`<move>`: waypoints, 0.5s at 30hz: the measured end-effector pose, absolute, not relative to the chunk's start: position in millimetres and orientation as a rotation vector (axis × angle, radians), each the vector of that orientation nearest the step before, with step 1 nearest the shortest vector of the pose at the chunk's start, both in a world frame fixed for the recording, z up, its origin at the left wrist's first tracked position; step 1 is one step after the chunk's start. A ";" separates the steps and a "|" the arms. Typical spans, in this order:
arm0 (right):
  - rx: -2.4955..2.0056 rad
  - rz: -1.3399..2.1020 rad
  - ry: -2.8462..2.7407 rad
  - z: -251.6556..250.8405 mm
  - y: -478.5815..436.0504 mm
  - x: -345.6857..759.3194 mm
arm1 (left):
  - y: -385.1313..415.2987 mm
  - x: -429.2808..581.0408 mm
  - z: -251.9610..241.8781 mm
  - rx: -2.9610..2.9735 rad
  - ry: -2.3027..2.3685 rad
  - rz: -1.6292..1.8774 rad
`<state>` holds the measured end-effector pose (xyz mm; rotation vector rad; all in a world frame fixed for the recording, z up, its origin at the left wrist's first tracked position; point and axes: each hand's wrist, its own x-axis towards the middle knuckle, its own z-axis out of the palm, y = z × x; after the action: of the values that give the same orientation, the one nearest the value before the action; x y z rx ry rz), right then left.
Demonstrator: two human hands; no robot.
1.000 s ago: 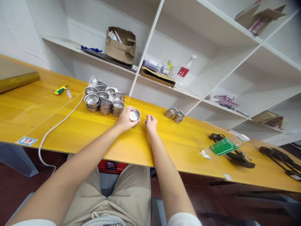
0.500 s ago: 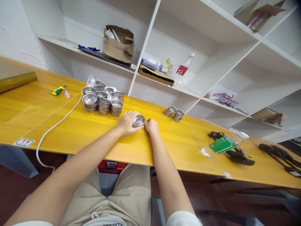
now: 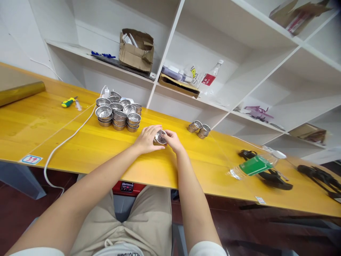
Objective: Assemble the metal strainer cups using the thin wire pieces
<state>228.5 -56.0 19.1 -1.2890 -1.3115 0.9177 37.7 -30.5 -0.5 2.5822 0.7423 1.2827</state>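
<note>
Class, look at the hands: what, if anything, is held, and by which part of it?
A silver, round, perforated metal cup: the left hand grips its left side; the right hand touches its right rim.

Cup stacks point(image 3: 119, 116) leftward, open tabletop point(image 3: 206, 161) toward bottle point(image 3: 255, 165)

Forearms point(image 3: 103, 174) extended, angled inward; left grip point(image 3: 149, 139) curved, right grip point(image 3: 173, 140) seemingly pinching.

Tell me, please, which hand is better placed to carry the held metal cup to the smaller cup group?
Probably the right hand: it touches the metal cup and is nearer the smaller cup group. The left hand holds it too, but sits nearer the larger group.
</note>
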 end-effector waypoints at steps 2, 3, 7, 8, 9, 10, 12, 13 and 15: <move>-1.335 0.800 -1.158 15.2 -49.8 234.9 | -27.7 35.6 -0.3 2.566 0.801 1.314; -1.371 0.739 -1.057 12.7 -46.4 239.6 | -25.8 34.9 -1.3 2.554 0.860 1.324; -1.665 0.477 -0.903 0.1 -35.8 256.9 | -14.7 33.3 -11.5 2.508 1.105 1.220; -1.762 0.391 -0.949 -3.1 -34.5 258.9 | -12.0 33.2 -14.2 2.490 1.140 1.176; -1.856 0.309 -1.001 -6.2 -33.6 259.8 | -9.7 33.1 -16.3 2.473 1.158 1.141; -1.939 0.245 -1.048 -8.8 -33.2 259.8 | -8.0 32.9 -17.7 2.460 1.161 1.116; -2.061 0.194 -1.090 -12.4 -33.1 258.8 | -5.9 32.6 -18.8 2.457 1.139 1.093; -2.100 0.196 -1.088 -13.3 -33.3 258.3 | -5.4 32.5 -18.8 2.464 1.124 1.091; -2.127 0.185 -1.065 -13.1 -34.1 257.6 | -4.9 32.4 -18.5 2.477 1.100 1.095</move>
<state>257.6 -34.1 -13.1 -2.1266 -1.0652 0.1848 32.4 -4.9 -18.5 2.4770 1.1004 1.0954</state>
